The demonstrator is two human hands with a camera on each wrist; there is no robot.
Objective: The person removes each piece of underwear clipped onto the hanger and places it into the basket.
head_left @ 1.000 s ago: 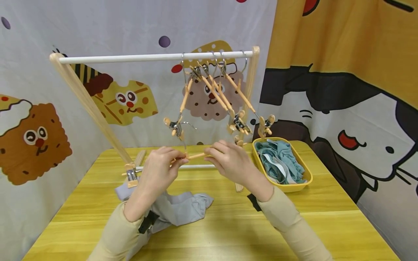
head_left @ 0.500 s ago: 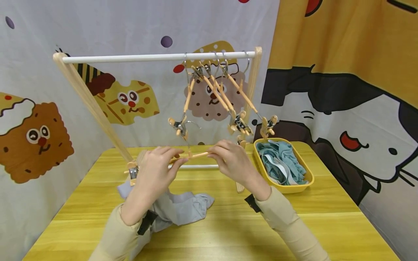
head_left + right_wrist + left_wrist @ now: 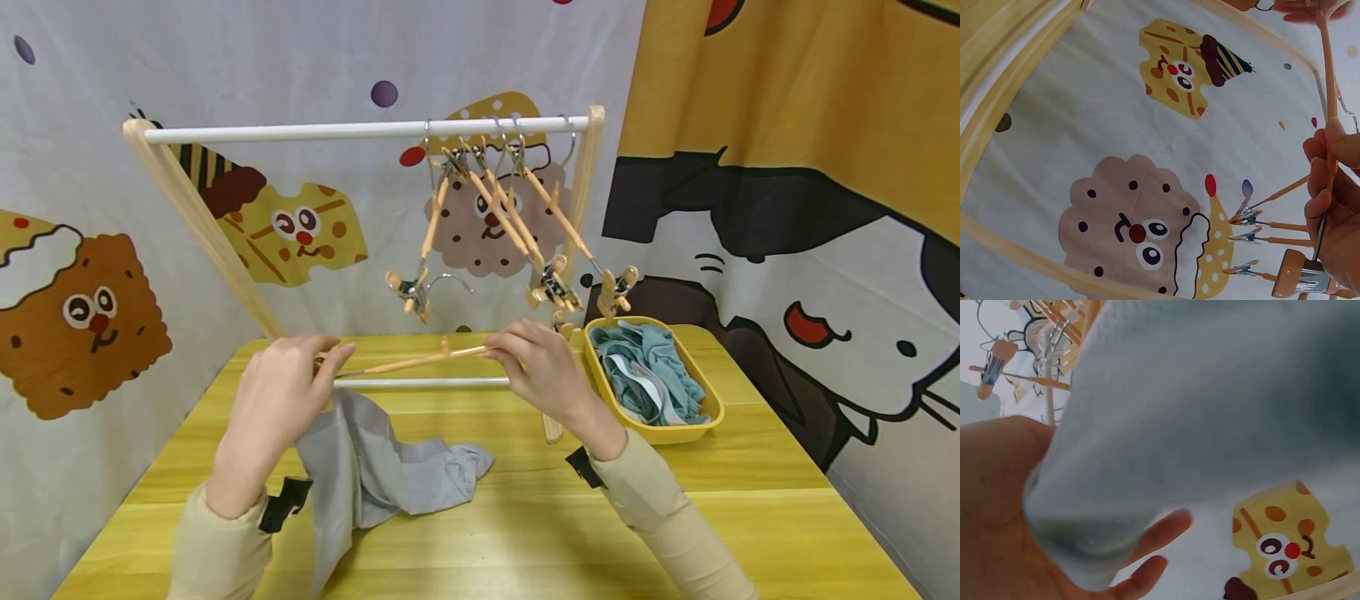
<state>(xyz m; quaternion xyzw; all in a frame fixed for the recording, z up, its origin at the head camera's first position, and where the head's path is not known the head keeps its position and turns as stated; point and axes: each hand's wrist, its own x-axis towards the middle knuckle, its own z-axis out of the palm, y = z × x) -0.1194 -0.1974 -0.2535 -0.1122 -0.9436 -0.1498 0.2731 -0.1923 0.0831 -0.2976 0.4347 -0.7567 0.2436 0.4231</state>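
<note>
My right hand (image 3: 543,375) pinches the wooden bar of a clip hanger (image 3: 405,364), held level above the table with its hook up. At the hanger's left end, my left hand (image 3: 277,400) curls round the clip and hides most of it. Below that hand hangs a grey garment (image 3: 337,467), its lower part spread on the table. In the left wrist view, blurred grey cloth (image 3: 1166,425) covers much of the picture. The right wrist view shows the hanger's other clip (image 3: 1297,275), close to my right palm.
Several clip hangers (image 3: 510,221) hang from the white rail (image 3: 300,132) of a wooden rack, just beyond my hands. A yellow basket (image 3: 678,433) holding teal cloth (image 3: 648,367) stands at the right. Behind the table (image 3: 562,533) is a printed curtain (image 3: 300,67).
My left hand has shifted left along the hanger, from near its middle to the left clip. The garment's upper part has risen with it. My right hand has hardly moved.
</note>
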